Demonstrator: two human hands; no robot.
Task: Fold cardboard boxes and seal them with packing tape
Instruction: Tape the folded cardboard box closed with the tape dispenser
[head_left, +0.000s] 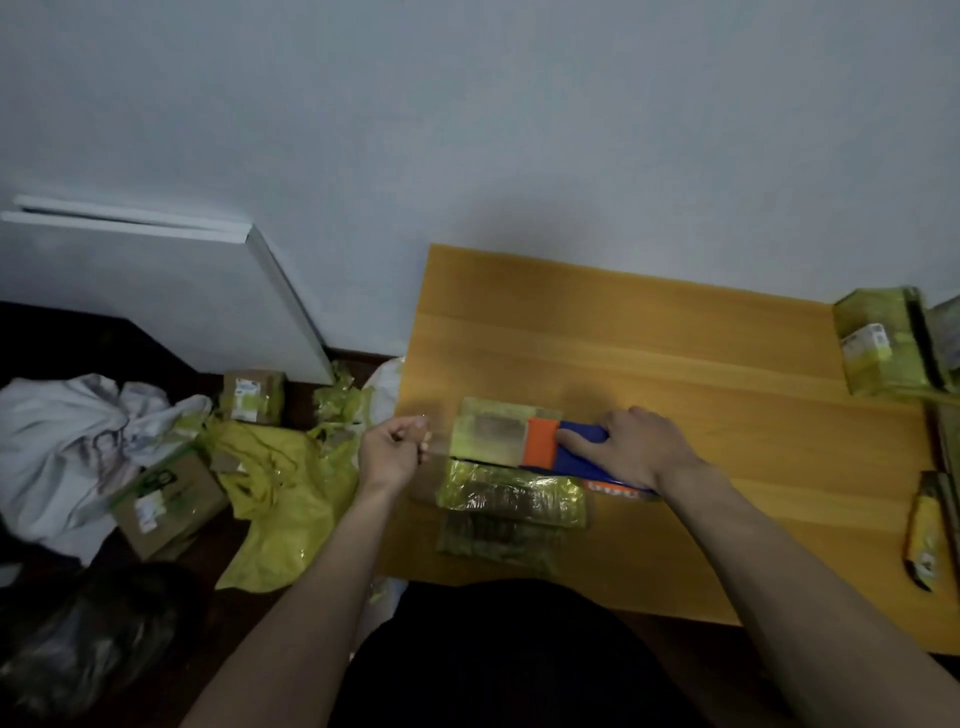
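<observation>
A cardboard box (511, 496) wrapped in yellow-green tape lies near the front left of the wooden table (675, 374). On its top sits a blue and orange tape dispenser (550, 447), and my right hand (631, 447) grips the dispenser's blue handle. A stretch of clear tape runs left from the dispenser over the box top. My left hand (395, 452) is off the box's left end with fingers curled, pinching the tape's free end.
More taped boxes (878, 343) stand at the table's right edge, and a flattened one (930, 530) lies lower right. On the floor to the left are yellow plastic bags (280, 483), cardboard boxes (161, 499), white cloth (67, 441) and a white board (171, 291) leaning on the wall.
</observation>
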